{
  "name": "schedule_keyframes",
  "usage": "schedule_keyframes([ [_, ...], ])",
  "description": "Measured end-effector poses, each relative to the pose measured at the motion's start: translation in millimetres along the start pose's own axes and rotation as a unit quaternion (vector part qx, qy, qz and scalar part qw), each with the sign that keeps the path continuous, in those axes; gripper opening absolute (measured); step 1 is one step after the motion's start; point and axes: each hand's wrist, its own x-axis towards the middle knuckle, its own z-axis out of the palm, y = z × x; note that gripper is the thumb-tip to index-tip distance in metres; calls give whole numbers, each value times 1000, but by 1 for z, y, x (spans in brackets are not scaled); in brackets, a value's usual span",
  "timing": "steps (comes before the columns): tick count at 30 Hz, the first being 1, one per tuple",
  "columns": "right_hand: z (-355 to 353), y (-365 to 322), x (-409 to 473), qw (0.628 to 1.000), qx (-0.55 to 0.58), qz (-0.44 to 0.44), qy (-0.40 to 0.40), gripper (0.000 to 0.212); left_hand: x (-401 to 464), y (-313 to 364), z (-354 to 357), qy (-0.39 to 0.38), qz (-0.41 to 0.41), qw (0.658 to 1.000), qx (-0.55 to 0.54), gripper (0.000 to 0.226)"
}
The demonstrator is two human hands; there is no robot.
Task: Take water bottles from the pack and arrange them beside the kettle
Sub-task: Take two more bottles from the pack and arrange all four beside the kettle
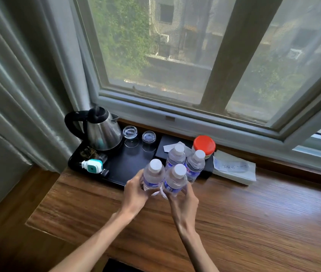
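Gripping a pack of four bottles [173, 171] from both sides, left hand [136, 191] and right hand [185, 199] have fingers wrapped round the front two, likely to steady or split the wrap. It stands at the black tray's [116, 173] front edge, right of the kettle [100, 132]. Blue labels unreadable.

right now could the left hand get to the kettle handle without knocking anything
Probably yes. The left hand is wrapped on the front-left water bottle, so it must let go first. From there the tray toward the kettle handle is mostly bare; only the small white-and-teal plug-in device sits near that path.
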Motion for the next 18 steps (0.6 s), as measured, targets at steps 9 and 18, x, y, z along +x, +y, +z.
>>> schedule_keyframes([
  [9, 89, -48, 22, 1000, 22, 14, -13, 41, 66, -12, -81, -15, -5, 1000, -17, 59],
  [18, 151, -44, 57, 999, 3, 38, -2, 37, 119, -49, -89, 17, -37, 998, 37, 48],
])
